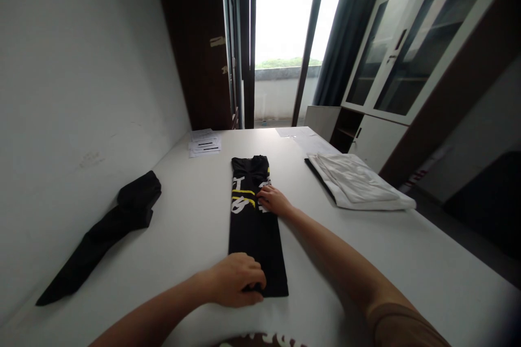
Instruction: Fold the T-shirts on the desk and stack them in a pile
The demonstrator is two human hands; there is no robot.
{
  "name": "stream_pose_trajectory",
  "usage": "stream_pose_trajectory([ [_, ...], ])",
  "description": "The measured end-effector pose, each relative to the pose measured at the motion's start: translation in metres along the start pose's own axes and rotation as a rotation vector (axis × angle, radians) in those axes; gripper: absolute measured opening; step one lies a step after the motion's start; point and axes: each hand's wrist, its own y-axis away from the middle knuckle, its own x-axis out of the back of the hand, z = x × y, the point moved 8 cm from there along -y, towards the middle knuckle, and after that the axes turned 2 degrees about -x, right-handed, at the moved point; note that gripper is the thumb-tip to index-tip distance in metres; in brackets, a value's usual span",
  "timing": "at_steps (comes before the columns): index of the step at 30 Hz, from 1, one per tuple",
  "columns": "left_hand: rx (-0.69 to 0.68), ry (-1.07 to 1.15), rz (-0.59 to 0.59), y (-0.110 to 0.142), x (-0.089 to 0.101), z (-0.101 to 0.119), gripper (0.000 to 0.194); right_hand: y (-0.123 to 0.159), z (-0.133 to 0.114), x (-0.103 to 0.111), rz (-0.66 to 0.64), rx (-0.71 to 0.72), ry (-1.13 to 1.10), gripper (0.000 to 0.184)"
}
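A black T-shirt [253, 227] with yellow and white print lies folded into a long narrow strip down the middle of the white table [195, 217]. My left hand [238, 279] grips its near end, fingers curled over the hem. My right hand [273, 199] rests further up, fingers pressed flat on the shirt's right edge by the print.
A black garment [109, 227] lies crumpled along the left wall. A stack of folded white clothes [358, 181] sits at the right edge. Papers [204, 142] lie at the far end. A glass-door cabinet [401, 49] stands to the right, a window beyond.
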Motion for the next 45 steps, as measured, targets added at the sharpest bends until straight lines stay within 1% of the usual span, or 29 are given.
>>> stream_pose_trajectory([
  [4, -0.035, -0.006, -0.010, 0.001, 0.001, 0.001, 0.018, 0.000, 0.000, 0.000, -0.013, -0.006, 0.002, 0.018],
  [6, -0.048, 0.018, -0.015, 0.004, 0.006, -0.001, 0.015, 0.000, 0.000, -0.001, -0.022, -0.013, 0.003, 0.018],
  [8, -0.022, 0.028, -0.004, 0.008, 0.014, -0.008, 0.019, 0.000, 0.000, -0.001, -0.027, -0.018, 0.002, 0.019],
  [10, 0.052, 0.001, 0.029, 0.014, 0.022, -0.024, 0.025, 0.000, -0.001, -0.001, -0.028, -0.018, 0.002, 0.018],
  [16, 0.314, -0.130, 0.097, 0.034, 0.042, -0.086, 0.044, 0.000, -0.002, 0.001, -0.033, -0.020, -0.011, 0.020],
  [18, 0.347, -0.144, 0.123, 0.041, 0.048, -0.097, 0.052, 0.000, -0.001, 0.001, -0.035, -0.023, -0.015, 0.020],
  [20, 0.335, -0.137, 0.144, 0.045, 0.052, -0.101, 0.062, 0.000, 0.000, 0.000, -0.033, -0.022, -0.017, 0.020],
  [22, 0.292, -0.118, 0.155, 0.046, 0.051, -0.100, 0.070, 0.000, 0.000, 0.000, -0.025, -0.015, -0.021, 0.020],
  [25, 0.231, -0.115, 0.167, 0.045, 0.042, -0.099, 0.075, 0.000, 0.000, -0.001, -0.012, -0.009, -0.025, 0.020],
  [30, 0.203, -0.186, 0.172, 0.038, 0.028, -0.100, 0.082, 0.000, 0.001, -0.002, -0.011, -0.010, -0.026, 0.020],
  [35, 0.136, -0.179, 0.098, 0.032, 0.023, -0.085, 0.090, 0.000, -0.001, 0.000, -0.013, -0.004, -0.028, 0.020],
  [37, 0.103, -0.173, 0.086, 0.027, 0.020, -0.077, 0.092, 0.000, -0.001, 0.000, -0.008, -0.005, -0.026, 0.019],
  [40, 0.015, -0.153, 0.076, 0.018, 0.012, -0.063, 0.089, 0.000, -0.002, 0.001, -0.003, 0.001, -0.028, 0.019],
  [43, -0.065, -0.122, 0.077, 0.011, 0.005, -0.053, 0.075, 0.000, -0.001, 0.000, -0.006, 0.000, -0.032, 0.019],
  [45, -0.089, -0.098, 0.096, 0.009, 0.005, -0.051, 0.068, 0.000, 0.000, -0.001, -0.011, -0.006, -0.031, 0.019],
])
